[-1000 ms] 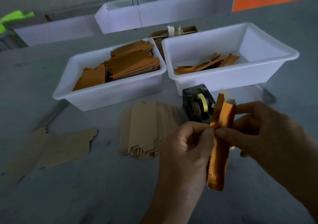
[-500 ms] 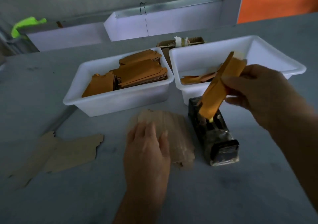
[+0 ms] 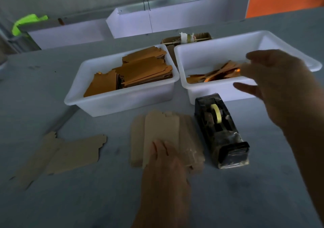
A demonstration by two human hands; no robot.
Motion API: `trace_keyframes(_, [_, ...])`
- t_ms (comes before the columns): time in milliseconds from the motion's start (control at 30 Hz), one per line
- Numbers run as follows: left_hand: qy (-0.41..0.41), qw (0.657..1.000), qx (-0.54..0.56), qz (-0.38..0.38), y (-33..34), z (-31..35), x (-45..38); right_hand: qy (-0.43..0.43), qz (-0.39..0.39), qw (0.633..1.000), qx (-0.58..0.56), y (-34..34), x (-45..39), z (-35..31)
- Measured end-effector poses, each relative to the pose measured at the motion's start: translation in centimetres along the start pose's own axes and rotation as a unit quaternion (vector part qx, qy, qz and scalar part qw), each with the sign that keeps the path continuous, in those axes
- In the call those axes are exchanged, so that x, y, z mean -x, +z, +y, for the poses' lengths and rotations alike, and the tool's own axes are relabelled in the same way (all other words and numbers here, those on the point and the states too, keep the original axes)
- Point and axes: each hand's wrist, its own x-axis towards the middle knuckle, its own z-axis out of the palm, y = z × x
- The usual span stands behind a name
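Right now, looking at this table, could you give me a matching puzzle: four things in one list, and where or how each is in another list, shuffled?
Things:
1. left white plastic tub
2. right white plastic tub
3. black tape dispenser
4. pale brown stack of flat card blanks

States:
A. the left hand rests on it
B. holds tall stacks of orange card
C. holds a few scattered orange pieces
D. carries a yellow tape roll

Pairs: 1-B, 2-C, 3-D, 4-A.
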Motion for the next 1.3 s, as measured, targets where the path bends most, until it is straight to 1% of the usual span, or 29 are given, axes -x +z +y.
trace_keyframes(33, [-0.011, 1.0, -0.005, -0.014, -0.4, 0.2, 0.1, -0.02, -0.032, 0.999, -0.002, -0.2, 2.1, 0.0])
trace_keyframes(100, [-0.03, 0.999, 0.003, -0.01, -1.1, 0.7, 0.2, -0.036, -0.085, 0.995, 0.039, -0.1, 5.8, 0.5])
trace_keyframes(133, [-0.034, 0.999, 0.015, 0.004, -1.9, 0.9, 0.3, -0.026, -0.122, 0.99, 0.069, 0.3, 7.4, 0.7])
trace_keyframes(200, [-0.019, 0.998, 0.053, 0.029, -2.6, 0.8, 0.5, 0.004, -0.19, 0.978, 0.084, 1.2, 10.2, 1.6])
trace_keyframes(267, [-0.003, 0.995, 0.062, 0.072, -2.4, 0.8, 0.6, 0.041, -0.221, 0.97, 0.092, 2.2, 11.7, 2.8])
trace_keyframes(333, [0.01, 0.99, 0.069, 0.122, -2.3, 0.9, 0.9, 0.083, -0.227, 0.967, 0.086, 2.9, 12.4, 4.1])
trace_keyframes(467, [0.005, 0.971, 0.085, 0.225, -1.4, 1.1, 1.2, 0.152, -0.208, 0.965, 0.038, 4.1, 12.4, 5.2])
trace_keyframes(533, [0.03, 0.962, 0.101, 0.252, -0.9, 1.4, 1.5, 0.184, -0.196, 0.963, 0.022, 4.5, 11.8, 5.4])
trace_keyframes(600, [0.069, 0.953, 0.118, 0.271, -0.2, 1.5, 1.9, 0.19, -0.185, 0.964, 0.032, 4.5, 11.6, 5.6])
trace_keyframes(633, [0.085, 0.945, 0.148, 0.277, 0.0, 1.4, 2.0, 0.184, -0.176, 0.966, 0.045, 4.4, 11.5, 5.8])
trace_keyframes(700, [0.088, 0.925, 0.241, 0.278, 0.4, 1.0, 2.2, 0.177, -0.163, 0.969, 0.053, 4.2, 11.6, 6.3])
trace_keyframes(733, [0.069, 0.914, 0.284, 0.281, 0.4, 0.8, 2.3, 0.186, -0.161, 0.969, 0.032, 4.1, 11.7, 6.5])
trace_keyframes(800, [-0.017, 0.893, 0.356, 0.274, -0.2, 0.1, 2.3, 0.214, -0.169, 0.961, -0.037, 3.7, 12.0, 6.7])
trace_keyframes(833, [-0.081, 0.883, 0.388, 0.251, -0.5, -0.3, 2.1, 0.224, -0.177, 0.956, -0.066, 3.5, 12.1, 6.7])
trace_keyframes(867, [-0.139, 0.874, 0.416, 0.21, -0.6, -0.7, 1.9, 0.231, -0.184, 0.952, -0.087, 3.3, 12.1, 6.7])
trace_keyframes(900, [-0.179, 0.855, 0.46, 0.16, -0.7, -1.3, 1.6, 0.234, -0.19, 0.948, -0.102, 3.1, 12.2, 6.8])
trace_keyframes(967, [-0.194, 0.79, 0.574, 0.093, -1.0, -2.2, 0.9, 0.229, -0.19, 0.948, -0.111, 3.0, 12.3, 7.1])
trace_keyframes(1000, [-0.187, 0.785, 0.585, 0.079, -1.2, -2.5, 0.7, 0.222, -0.179, 0.953, -0.1, 3.0, 12.3, 7.2])
trace_keyframes(1033, [-0.178, 0.796, 0.573, 0.079, -1.3, -2.5, 0.4, 0.213, -0.165, 0.96, -0.079, 3.1, 12.4, 7.5])
trace_keyframes(1100, [-0.169, 0.814, 0.546, 0.1, -1.1, -2.3, 0.3, 0.188, -0.141, 0.972, -0.023, 3.3, 12.5, 7.9])
trace_keyframes(1167, [-0.171, 0.817, 0.538, 0.119, -1.0, -2.1, 0.3, 0.164, -0.143, 0.975, 0.035, 3.5, 12.6, 8.2])
trace_keyframes(1200, [-0.173, 0.825, 0.524, 0.126, -1.1, -1.9, 0.2, 0.156, -0.142, 0.976, 0.06, 3.5, 12.6, 8.4])
trace_keyframes(1233, [-0.172, 0.839, 0.499, 0.133, -1.2, -1.7, 0.3, 0.15, -0.139, 0.976, 0.08, 3.6, 12.7, 8.5])
trace_keyframes(1300, [-0.158, 0.879, 0.423, 0.155, -1.3, -1.7, 0.4, 0.13, -0.122, 0.977, 0.116, 3.8, 12.8, 8.7])
